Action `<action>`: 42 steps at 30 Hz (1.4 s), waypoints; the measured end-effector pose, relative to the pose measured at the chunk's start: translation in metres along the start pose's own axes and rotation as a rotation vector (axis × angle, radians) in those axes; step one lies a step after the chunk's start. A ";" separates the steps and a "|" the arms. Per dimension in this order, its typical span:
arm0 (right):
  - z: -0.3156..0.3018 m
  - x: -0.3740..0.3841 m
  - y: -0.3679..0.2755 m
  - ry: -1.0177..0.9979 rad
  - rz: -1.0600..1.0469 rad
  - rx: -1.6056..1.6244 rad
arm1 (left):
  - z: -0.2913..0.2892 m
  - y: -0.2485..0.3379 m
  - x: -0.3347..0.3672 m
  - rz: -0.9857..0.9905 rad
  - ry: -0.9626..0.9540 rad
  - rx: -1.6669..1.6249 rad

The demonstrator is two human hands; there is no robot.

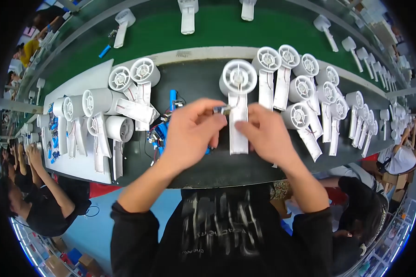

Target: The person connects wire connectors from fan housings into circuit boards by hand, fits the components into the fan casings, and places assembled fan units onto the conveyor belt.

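Observation:
A white handheld-fan housing stands out in front of me, its round head up and its hollow handle toward me. My right hand grips the handle from the right, thumb on its inner face. At the handle's upper left, my left hand pinches a small electronic part, bluish with a metallic end; its exact kind is too small to tell. Thin wires run from the fan head down toward the handle. Beside and partly behind my left hand lie blue battery cells with wires and small boards.
More white fan housings crowd the dark worktable on the right and the left. A white foam sheet lies at the left. Beyond a pale rail runs a green conveyor belt carrying housings. Other people sit on both sides.

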State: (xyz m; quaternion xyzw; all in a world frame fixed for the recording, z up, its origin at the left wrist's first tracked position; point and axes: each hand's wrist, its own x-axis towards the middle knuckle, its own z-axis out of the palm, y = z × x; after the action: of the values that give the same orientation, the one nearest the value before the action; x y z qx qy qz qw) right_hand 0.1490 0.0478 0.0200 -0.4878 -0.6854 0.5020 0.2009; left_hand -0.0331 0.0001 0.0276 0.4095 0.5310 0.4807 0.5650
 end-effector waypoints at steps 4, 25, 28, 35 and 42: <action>-0.024 0.082 -0.051 -0.111 -0.033 -0.112 | -0.017 0.046 0.066 0.068 0.026 0.099; -0.078 0.299 -0.037 0.253 -0.204 -0.808 | -0.114 0.053 0.278 0.011 0.331 1.236; -0.081 0.284 -0.032 0.259 -0.240 -0.648 | -0.119 0.022 0.288 0.069 0.427 1.314; -0.072 0.130 -0.064 0.193 -0.253 -0.054 | -0.071 0.059 0.220 0.332 0.571 1.151; -0.038 0.012 -0.029 0.074 -0.157 0.218 | 0.029 -0.008 0.062 0.422 0.117 0.994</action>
State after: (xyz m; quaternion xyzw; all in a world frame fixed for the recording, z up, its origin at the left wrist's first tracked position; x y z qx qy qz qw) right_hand 0.1597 0.0764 0.0588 -0.4262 -0.6549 0.5379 0.3164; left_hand -0.0051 0.0603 0.0102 0.6976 0.6313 0.2965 0.1640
